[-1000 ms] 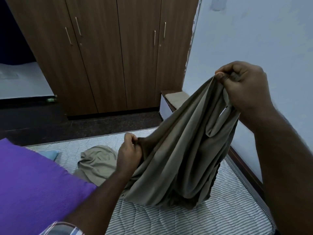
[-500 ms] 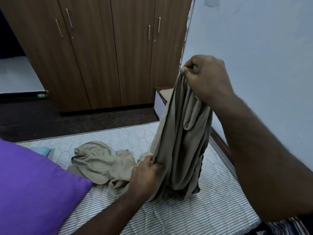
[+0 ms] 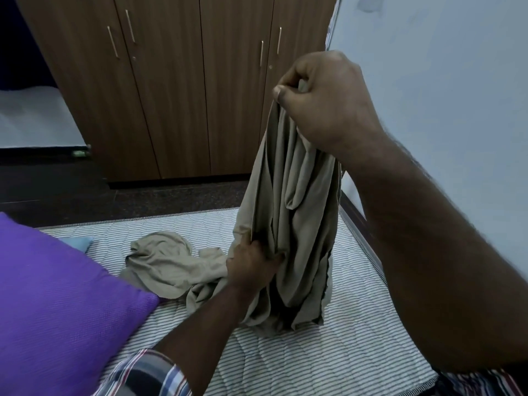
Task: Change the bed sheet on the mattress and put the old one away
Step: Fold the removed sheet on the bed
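Note:
An olive-grey bed sheet point(image 3: 288, 212) hangs bunched in a tall column over the bare striped mattress point(image 3: 343, 338). My right hand point(image 3: 323, 101) grips its top edge, raised at chest height near the wall. Lower down, my left hand point(image 3: 251, 264) grips a fold of the same sheet just above the mattress. The sheet's loose tail lies crumpled on the mattress to the left of my left hand.
A purple pillow point(image 3: 57, 304) fills the near left of the mattress, with a light blue cloth point(image 3: 81, 241) peeking out behind it. A brown wardrobe point(image 3: 177, 87) with shut doors stands beyond the dark floor. A pale wall point(image 3: 443, 81) runs along the right.
My right hand has swung the sheet's top edge left and toward me, so the sheet hangs narrower. My left hand dropped and shifted right along the sheet to a fold near the mattress.

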